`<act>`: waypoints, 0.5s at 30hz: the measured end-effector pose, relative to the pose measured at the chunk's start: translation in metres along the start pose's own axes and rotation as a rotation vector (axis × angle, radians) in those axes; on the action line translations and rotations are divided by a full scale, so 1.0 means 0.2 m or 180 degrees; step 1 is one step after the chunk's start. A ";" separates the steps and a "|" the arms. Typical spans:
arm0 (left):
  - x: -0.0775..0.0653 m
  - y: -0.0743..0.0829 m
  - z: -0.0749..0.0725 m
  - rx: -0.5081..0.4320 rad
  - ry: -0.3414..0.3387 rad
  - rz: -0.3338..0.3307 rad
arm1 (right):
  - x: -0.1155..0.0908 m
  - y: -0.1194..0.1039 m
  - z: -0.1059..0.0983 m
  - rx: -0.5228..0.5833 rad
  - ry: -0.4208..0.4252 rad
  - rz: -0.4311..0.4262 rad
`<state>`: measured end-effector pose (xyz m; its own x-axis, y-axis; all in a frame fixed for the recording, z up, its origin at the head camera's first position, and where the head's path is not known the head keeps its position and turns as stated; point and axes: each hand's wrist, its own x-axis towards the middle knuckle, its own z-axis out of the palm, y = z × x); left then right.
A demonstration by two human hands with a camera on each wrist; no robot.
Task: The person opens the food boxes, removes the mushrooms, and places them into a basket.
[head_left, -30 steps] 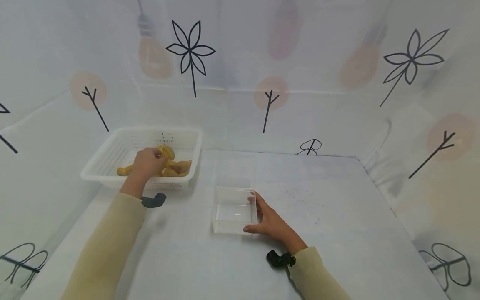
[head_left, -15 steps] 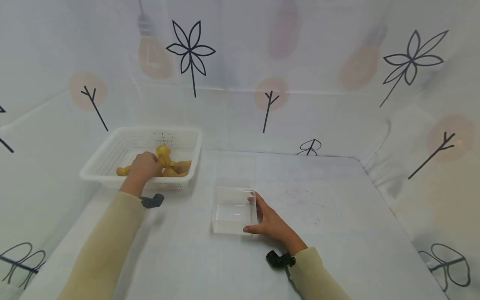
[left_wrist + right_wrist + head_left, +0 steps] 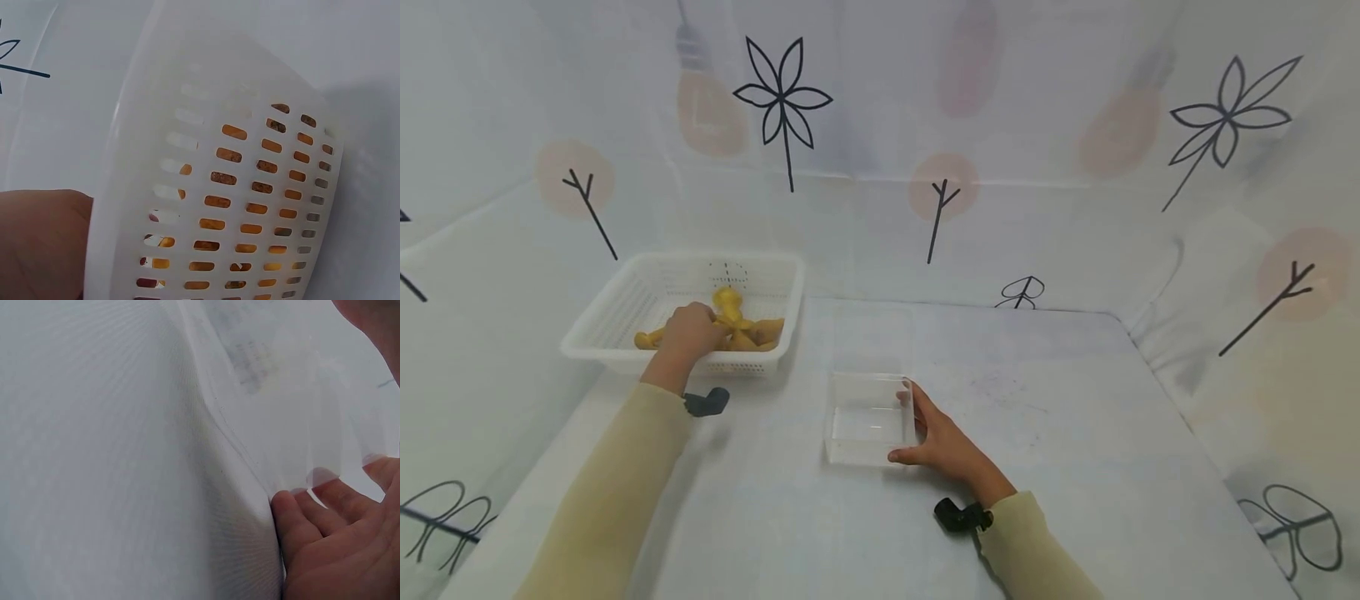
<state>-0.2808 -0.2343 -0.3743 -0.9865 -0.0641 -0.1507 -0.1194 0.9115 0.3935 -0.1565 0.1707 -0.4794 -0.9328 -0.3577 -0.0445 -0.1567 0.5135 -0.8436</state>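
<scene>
In the head view, my left hand (image 3: 691, 333) reaches into a white perforated basket (image 3: 613, 329), in among several yellow, knobbly pieces (image 3: 760, 333). One yellow piece with a rounded head (image 3: 727, 302) pokes up beside the fingers. My left fingertips are hidden behind the hand, so I cannot tell whether they pinch a piece. The left wrist view shows the basket's slotted wall (image 3: 250, 187), with orange-yellow contents behind the slots. My right hand (image 3: 943, 442) grips a clear plastic box (image 3: 868, 454) by its right side, thumb near the front corner and fingers farther back.
A white cloth-covered table (image 3: 775, 517) spreads under both arms. The basket stands at its back left, against a white patterned backdrop (image 3: 865, 108) that rises behind and at both sides. The clear box sits near the middle.
My left hand has moved slightly left and lower in the basket. The yellow piece at its fingertips now stands beside the hand with its rounded head up. The right hand and box stay put.
</scene>
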 end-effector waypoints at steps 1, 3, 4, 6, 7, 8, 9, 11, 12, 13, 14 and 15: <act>0.00 0.00 0.00 0.0015 0.0006 0.0033 | 0.00 0.00 0.00 0.0017 -0.0006 -0.0010; -0.01 0.01 0.01 0.0092 0.0053 0.0107 | 0.00 0.00 -0.01 0.0049 -0.0028 -0.0032; -0.01 0.02 0.01 0.0133 0.0077 0.0140 | -0.01 0.00 -0.02 0.0060 -0.0038 -0.0038; -0.02 0.03 0.01 0.0217 0.0159 0.0191 | -0.01 -0.01 -0.03 0.0086 -0.0066 -0.0050; -0.03 0.04 0.02 0.0256 0.0210 0.0215 | -0.01 -0.01 -0.03 0.0076 -0.0075 -0.0057; -0.04 0.05 0.02 0.0276 0.0258 0.0245 | -0.01 -0.01 -0.04 0.0060 -0.0083 -0.0054; -0.06 0.07 0.02 0.0271 0.0302 0.0263 | -0.02 -0.02 -0.05 0.0049 -0.0088 -0.0059; -0.09 0.10 0.02 0.0255 0.0436 0.0332 | -0.02 -0.02 -0.07 0.0040 -0.0100 -0.0075; -0.11 0.12 0.02 0.0232 0.0499 0.0375 | -0.03 -0.01 -0.09 0.0034 -0.0096 -0.0107; -0.12 0.14 0.03 0.0222 0.0575 0.0429 | -0.03 -0.01 -0.10 0.0037 -0.0089 -0.0143; -0.14 0.16 0.03 0.0204 0.0655 0.0487 | -0.04 -0.01 -0.12 0.0043 -0.0083 -0.0182; -0.16 0.18 0.04 0.0183 0.0728 0.0522 | -0.04 -0.01 -0.14 0.0052 -0.0075 -0.0226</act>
